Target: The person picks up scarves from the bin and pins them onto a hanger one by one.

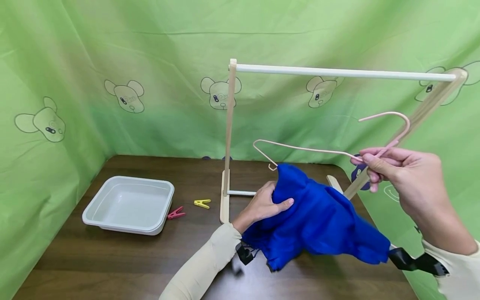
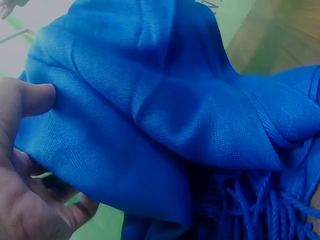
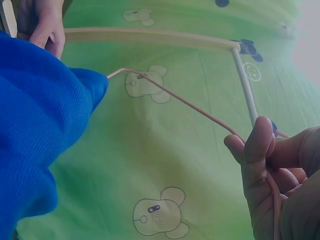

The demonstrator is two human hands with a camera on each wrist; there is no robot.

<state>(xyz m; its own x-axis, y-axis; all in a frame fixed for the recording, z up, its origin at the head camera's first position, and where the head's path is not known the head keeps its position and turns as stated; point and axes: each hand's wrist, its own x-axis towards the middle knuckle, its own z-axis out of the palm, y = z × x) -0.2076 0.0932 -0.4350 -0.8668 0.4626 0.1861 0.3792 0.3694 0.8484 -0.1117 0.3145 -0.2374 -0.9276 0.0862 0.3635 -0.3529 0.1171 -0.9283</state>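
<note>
A blue scarf (image 1: pixel 311 216) is draped over the lower bar of a pink wire hanger (image 1: pixel 408 125), hanging in folds above the table. My left hand (image 1: pixel 264 204) grips the scarf near its upper left corner, thumb on the front and fingers behind the cloth. At the hanger's neck, just below the hook, my right hand (image 1: pixel 416 175) pinches the wire between thumb and fingers. The hanger is tilted, its left shoulder bare and its lower bar mostly covered by cloth. Twisted fringe (image 2: pixel 255 205) dangles from the scarf's end in the left wrist view.
A wooden rack with a white top rail (image 1: pixel 345 73) stands behind the scarf. To the left is a white plastic basin (image 1: pixel 127 204), with a red clothespin (image 1: pixel 176 213) beside it and a yellow clothespin (image 1: pixel 202 203) nearer the rack. Green curtain (image 1: pixel 168 50) encloses the table.
</note>
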